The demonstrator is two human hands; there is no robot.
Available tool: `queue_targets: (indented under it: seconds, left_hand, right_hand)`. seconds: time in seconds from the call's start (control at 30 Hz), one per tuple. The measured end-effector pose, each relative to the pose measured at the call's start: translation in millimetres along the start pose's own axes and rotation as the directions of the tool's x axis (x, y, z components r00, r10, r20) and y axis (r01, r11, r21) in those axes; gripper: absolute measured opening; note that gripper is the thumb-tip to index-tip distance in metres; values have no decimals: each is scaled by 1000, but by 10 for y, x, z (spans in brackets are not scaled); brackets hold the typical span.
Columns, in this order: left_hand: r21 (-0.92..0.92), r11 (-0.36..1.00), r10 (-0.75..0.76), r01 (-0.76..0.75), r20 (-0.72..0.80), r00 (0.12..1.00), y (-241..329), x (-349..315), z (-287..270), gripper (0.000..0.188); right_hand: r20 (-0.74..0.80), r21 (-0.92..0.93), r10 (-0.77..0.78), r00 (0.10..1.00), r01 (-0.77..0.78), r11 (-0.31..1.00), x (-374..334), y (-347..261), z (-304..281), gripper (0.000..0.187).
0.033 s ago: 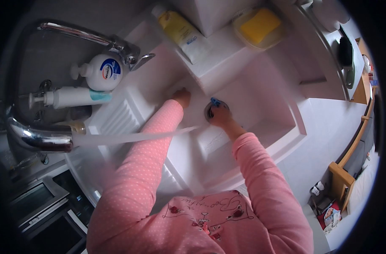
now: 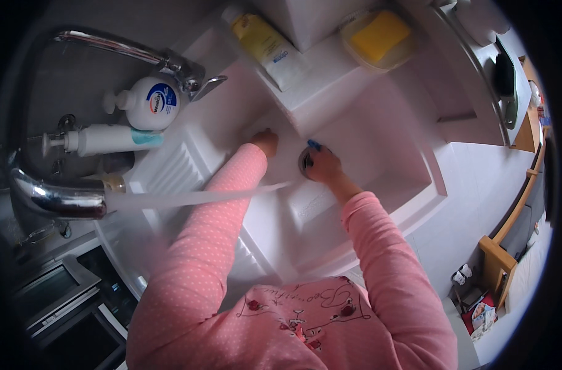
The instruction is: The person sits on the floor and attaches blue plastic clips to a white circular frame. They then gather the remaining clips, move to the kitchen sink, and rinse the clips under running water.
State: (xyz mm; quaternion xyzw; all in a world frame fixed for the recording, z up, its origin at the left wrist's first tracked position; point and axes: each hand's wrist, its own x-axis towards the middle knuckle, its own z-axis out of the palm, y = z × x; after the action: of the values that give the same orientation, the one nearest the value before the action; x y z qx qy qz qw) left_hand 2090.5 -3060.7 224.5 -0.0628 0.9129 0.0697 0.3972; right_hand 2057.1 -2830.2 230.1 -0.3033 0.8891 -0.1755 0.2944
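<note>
Inside the white sink [image 2: 367, 148], my right hand [image 2: 325, 165] is closed on a small blue object [image 2: 314, 145] beside the round drain [image 2: 305, 161]. Only the end of that object shows past my fingers, so its kind is unclear. Further left, my left hand [image 2: 265, 143] is curled closed low in the basin, near the sink's inner wall. Its fingertips are hidden, and what they hold, if anything, cannot be made out. From the chrome faucet [image 2: 65, 200] a stream of water [image 2: 182, 200] runs across the view in front of my left forearm and into the basin.
A white pump bottle [image 2: 151, 105] and a slimmer pump bottle [image 2: 108, 140] stand left by the faucet. On the raised ledge lie a yellow-and-white tube [image 2: 268, 49] and a yellow sponge [image 2: 380, 37] in a clear dish. A ribbed washboard slope [image 2: 176, 163] forms the sink's left side.
My right hand has shifted slightly to the right and turned, and less of the blue object shows. My left hand stays in nearly the same place. Water keeps running.
</note>
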Motion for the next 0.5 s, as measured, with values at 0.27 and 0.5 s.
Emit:
queue_targets:
  seconds: [0.27, 0.5]
  left_hand:
    - [-295, 954, -89, 58, -94, 992, 161, -749, -940, 36]
    - [-788, 591, -342, -172, -438, 832, -1, -1812, -1744, 21]
  right_hand:
    - [-219, 91, 92, 971, -74, 993, 239, 37, -96, 39]
    - [-284, 133, 194, 939, -162, 978, 190, -73, 41, 34]
